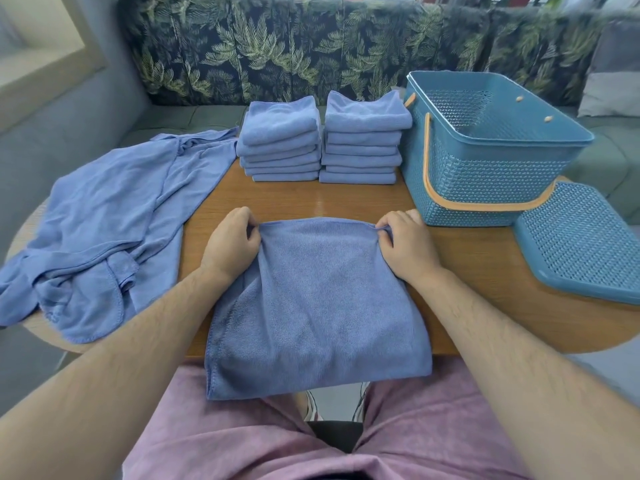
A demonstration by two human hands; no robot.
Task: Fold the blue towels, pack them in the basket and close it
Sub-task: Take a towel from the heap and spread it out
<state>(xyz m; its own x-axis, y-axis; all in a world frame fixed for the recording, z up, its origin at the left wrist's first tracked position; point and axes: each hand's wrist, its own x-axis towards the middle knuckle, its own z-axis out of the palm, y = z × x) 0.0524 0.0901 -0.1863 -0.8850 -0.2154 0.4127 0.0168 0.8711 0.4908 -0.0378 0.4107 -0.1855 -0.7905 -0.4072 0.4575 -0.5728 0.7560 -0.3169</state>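
While the towel [318, 306] overhangs the table [346, 202], left hand [232, 244] and right hand [405, 247] pinch its far corners

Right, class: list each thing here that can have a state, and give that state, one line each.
Towel: part folded, near edge overhanging table.
Left hand: pinches towel's far left corner.
Right hand: pinches its far right corner.
Left stack: folded, piled.
Right stack: folded, piled.
Loose towels: unfolded, crumpled.
Basket: open, handle down.
Lid: off, lying beside basket.
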